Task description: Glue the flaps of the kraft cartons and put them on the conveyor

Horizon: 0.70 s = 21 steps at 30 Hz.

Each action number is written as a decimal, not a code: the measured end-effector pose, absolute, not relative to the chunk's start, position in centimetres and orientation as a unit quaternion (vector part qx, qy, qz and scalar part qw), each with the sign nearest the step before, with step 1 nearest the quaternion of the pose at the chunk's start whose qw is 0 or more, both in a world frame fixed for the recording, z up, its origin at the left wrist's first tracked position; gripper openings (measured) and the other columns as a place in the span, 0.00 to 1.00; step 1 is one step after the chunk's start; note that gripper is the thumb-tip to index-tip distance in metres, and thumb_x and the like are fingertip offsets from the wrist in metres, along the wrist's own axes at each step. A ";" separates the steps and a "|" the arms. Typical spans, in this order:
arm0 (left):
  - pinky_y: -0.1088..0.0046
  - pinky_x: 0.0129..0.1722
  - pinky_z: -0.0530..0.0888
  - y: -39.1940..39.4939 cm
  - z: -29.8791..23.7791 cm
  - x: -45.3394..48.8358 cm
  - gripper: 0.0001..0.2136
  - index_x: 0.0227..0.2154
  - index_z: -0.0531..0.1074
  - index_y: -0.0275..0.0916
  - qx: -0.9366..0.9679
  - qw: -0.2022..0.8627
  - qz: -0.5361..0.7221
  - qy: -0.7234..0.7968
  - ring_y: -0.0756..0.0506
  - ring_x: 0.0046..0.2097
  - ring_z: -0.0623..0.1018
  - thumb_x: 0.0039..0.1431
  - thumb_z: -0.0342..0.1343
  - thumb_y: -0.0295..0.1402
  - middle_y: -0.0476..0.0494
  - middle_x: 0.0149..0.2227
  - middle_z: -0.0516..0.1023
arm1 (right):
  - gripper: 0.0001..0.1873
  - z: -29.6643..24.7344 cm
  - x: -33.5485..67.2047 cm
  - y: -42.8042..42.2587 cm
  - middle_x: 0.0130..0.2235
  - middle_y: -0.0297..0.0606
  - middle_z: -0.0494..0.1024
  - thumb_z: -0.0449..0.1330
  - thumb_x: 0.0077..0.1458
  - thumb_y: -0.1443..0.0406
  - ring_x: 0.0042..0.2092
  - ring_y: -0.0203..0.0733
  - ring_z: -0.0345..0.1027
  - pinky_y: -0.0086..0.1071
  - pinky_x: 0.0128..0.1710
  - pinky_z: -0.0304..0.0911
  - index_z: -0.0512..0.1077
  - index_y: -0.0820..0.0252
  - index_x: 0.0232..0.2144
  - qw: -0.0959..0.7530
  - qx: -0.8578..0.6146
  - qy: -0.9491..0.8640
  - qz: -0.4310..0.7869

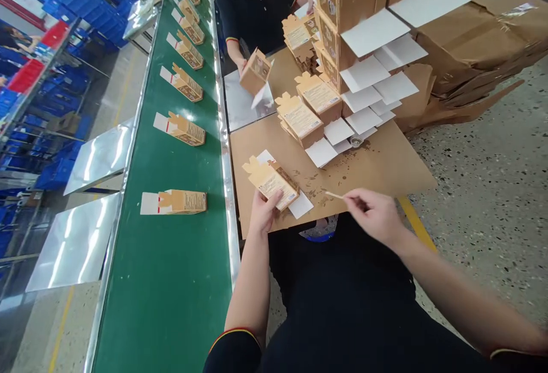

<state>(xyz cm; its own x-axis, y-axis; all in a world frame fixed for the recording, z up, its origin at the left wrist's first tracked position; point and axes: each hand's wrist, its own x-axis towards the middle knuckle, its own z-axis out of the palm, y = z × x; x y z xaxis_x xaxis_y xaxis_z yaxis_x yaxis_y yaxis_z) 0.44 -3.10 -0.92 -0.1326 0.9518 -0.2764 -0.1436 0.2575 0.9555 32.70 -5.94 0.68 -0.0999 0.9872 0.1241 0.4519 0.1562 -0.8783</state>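
Kraft-brown small carton [274, 181]: flaps open at the far end, printed label up. It lies on the cardboard table top [385, 167] near its front-left corner, just beside the green belt [180, 281].

Head view, entries:
- Your left hand [262, 213]: curled over the carton's near end, fingers closed on it, pressing it to the table top.
- Your right hand [373, 217]: closed in a pinch on a thin stick [334, 194], whose tip points left toward the carton but does not touch it.
- White sheet [301, 205]: pokes out from under the carton's right side.
- Stack of cartons [303, 116]: further up the table, interleaved with white sheets.
- Finished carton [182, 201]: lying on the belt, one of a row.
- Co-worker's hand [242, 64]: at the far end of the table, holding another carton.

Handling note, as a judgement: pin the carton flat with your left hand so it cannot skate on the white sheet. Bring the stick in low and steady, and hold your left fingers clear of its tip.

Not legible:
- What the stick's tip carries, if anything.
- The label print.
- The carton's underside and contents.
- The brown specks on the table top, which cannot be identified.
- Your right fingertips, which your own knuckles partly hide.
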 end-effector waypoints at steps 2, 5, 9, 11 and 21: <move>0.48 0.64 0.83 -2.8 -1.1 1.6 0.36 0.53 0.77 0.42 0.364 0.540 0.503 0.568 0.32 0.61 0.87 0.47 0.85 0.52 0.31 0.59 0.87 | 0.15 -0.3 30.3 -6.4 0.29 0.36 0.81 0.59 0.75 0.59 0.28 0.40 0.71 0.33 0.31 0.69 0.80 0.53 0.36 0.365 -0.493 -0.698 0.371; 0.48 0.63 0.83 -2.4 -1.0 2.2 0.37 0.53 0.75 0.43 0.376 0.520 0.510 0.573 0.32 0.60 0.87 0.45 0.86 0.51 0.33 0.58 0.87 | 0.15 -2.0 27.9 -6.4 0.27 0.34 0.77 0.56 0.75 0.63 0.28 0.40 0.68 0.33 0.32 0.67 0.77 0.53 0.34 0.348 -0.441 -0.745 0.359; 0.47 0.64 0.82 -2.5 -1.0 2.4 0.36 0.50 0.72 0.44 0.381 0.515 0.504 0.579 0.32 0.62 0.86 0.46 0.86 0.50 0.34 0.57 0.86 | 0.14 -3.0 27.5 -6.0 0.31 0.38 0.79 0.55 0.74 0.66 0.31 0.43 0.72 0.34 0.34 0.68 0.76 0.54 0.35 0.334 -0.430 -0.764 0.346; 0.46 0.64 0.82 -2.7 -1.0 2.6 0.37 0.50 0.70 0.45 0.386 0.509 0.505 0.580 0.32 0.62 0.86 0.45 0.86 0.50 0.36 0.56 0.86 | 0.13 -2.7 28.2 -6.0 0.30 0.37 0.79 0.56 0.74 0.66 0.30 0.42 0.72 0.34 0.34 0.68 0.76 0.54 0.36 0.340 -0.435 -0.756 0.352; 0.45 0.69 0.76 -6.6 -1.8 4.3 0.43 0.55 0.64 0.48 0.468 0.432 0.464 0.616 0.27 0.69 0.79 0.44 0.88 0.43 0.34 0.60 0.77 | 0.16 -0.5 33.8 -7.3 0.26 0.35 0.78 0.63 0.71 0.54 0.27 0.40 0.72 0.34 0.30 0.70 0.79 0.53 0.32 0.398 -0.567 -0.631 0.349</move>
